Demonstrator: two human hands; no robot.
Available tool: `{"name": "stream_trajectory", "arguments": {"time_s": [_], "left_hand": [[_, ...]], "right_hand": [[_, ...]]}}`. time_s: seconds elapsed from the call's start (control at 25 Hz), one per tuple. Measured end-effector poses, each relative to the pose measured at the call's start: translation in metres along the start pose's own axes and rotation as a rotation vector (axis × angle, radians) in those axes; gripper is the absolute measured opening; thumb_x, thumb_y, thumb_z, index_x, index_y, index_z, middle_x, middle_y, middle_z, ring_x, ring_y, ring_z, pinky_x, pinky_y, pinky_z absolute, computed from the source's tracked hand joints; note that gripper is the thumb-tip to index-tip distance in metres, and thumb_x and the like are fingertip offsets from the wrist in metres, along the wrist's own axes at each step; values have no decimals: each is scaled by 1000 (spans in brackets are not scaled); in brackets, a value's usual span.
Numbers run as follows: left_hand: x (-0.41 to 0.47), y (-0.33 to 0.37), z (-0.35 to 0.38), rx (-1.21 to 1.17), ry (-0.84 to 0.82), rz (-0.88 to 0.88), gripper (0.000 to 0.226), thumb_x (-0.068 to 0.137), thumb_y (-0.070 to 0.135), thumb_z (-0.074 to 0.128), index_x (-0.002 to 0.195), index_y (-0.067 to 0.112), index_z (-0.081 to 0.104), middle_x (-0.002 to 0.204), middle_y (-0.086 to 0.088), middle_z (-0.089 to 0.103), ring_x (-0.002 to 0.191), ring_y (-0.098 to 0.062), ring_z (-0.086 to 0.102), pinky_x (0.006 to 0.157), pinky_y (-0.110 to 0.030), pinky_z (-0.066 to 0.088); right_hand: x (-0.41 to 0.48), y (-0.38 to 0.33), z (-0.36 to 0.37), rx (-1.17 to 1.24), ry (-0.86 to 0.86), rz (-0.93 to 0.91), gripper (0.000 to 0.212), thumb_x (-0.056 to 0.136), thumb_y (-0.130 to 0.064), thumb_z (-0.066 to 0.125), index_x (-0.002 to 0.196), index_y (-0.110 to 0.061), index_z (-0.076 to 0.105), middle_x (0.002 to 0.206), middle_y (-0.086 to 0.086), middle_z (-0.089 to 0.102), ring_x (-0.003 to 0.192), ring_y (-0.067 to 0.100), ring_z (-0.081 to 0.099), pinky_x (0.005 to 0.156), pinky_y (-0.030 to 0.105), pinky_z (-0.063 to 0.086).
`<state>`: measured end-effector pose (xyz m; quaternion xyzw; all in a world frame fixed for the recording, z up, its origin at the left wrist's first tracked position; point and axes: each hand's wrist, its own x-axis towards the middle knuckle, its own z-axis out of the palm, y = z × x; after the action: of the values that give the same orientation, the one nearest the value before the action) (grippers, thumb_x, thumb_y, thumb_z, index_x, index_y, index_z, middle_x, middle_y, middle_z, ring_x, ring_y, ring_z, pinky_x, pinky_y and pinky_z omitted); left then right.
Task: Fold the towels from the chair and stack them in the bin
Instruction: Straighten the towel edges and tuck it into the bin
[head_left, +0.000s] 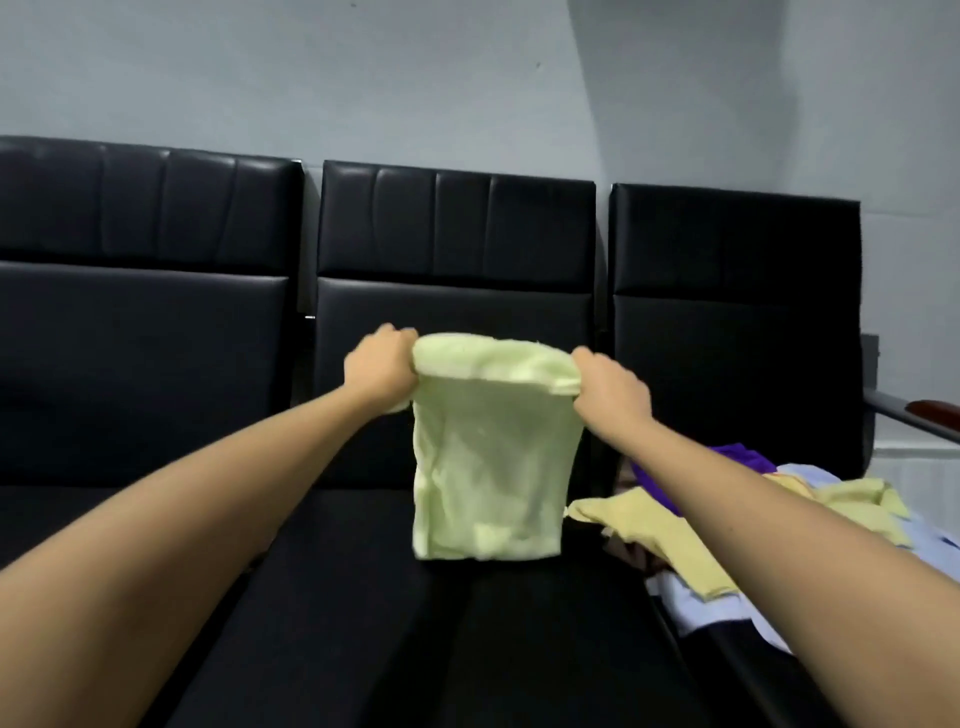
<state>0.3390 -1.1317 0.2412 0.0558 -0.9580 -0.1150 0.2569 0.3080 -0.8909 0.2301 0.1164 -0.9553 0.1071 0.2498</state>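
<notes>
A pale green towel (488, 467) hangs doubled over in the air above the middle black seat (467, 623). My left hand (382, 366) grips its top left corner and my right hand (613, 387) grips its top right corner, both fists closed on the cloth. The towel's lower edge just reaches the seat cushion. On the right seat lies a loose pile of towels (727, 525): yellow ones on top, a purple one (737, 460) behind my right forearm, pale blue and white cloth beneath. No bin is in view.
Three black padded seats stand in a row against a grey wall; the left seat (130, 389) holds nothing. A metal armrest with a reddish pad (919, 413) juts out at the far right.
</notes>
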Motion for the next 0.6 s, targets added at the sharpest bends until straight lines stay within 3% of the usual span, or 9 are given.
{"name": "stream_trajectory", "arguments": {"time_s": [0.2,0.28,0.36,0.44,0.48,0.56,0.6], "left_hand": [[-4,9,-52,-42,213,-2,15,78,1,47,89,11,44,97,-12,58,86,-35,52,61,-37,33],[-17,13,-70,-54,313,48,17,77,-2,45,85,11,39,92,-14,58,82,-36,51,60,-37,33],[-28,18,-86,-21,298,109,16,77,-2,45,86,11,43,92,-16,60,84,-39,53,63,-38,35],[-35,19,-96,-16,107,149,19,77,1,49,92,11,55,95,-15,64,89,-38,57,68,-38,42],[-38,17,-99,14,-58,172,21,77,1,52,94,11,60,94,-14,65,89,-34,60,70,-36,45],[-52,9,-97,98,-485,196,20,74,-1,59,91,8,65,88,-10,66,79,-24,62,69,-31,48],[-61,6,-92,126,-703,179,19,75,-2,60,92,5,66,85,-10,66,75,-23,62,70,-31,50]], "right_hand": [[3,-14,-50,33,299,-97,30,84,2,45,110,-13,47,105,6,55,93,30,55,61,31,30],[-9,-13,-62,4,340,-129,31,83,1,46,111,-13,48,104,6,55,94,30,55,62,31,29],[-18,-8,-77,-12,333,-129,28,84,-3,48,109,-15,49,103,5,55,93,31,55,63,31,30],[-24,-1,-89,58,132,-141,20,84,-9,52,100,-21,53,99,4,58,89,29,57,65,32,37],[-28,2,-94,61,-59,-178,19,83,-10,56,97,-22,56,98,5,61,90,27,60,68,32,41],[-44,7,-98,95,-585,-208,20,81,-5,64,99,-16,62,93,3,66,85,20,64,69,27,49],[-55,8,-95,186,-859,-130,18,83,-3,64,97,-13,64,88,1,69,77,16,66,66,25,52]]}}
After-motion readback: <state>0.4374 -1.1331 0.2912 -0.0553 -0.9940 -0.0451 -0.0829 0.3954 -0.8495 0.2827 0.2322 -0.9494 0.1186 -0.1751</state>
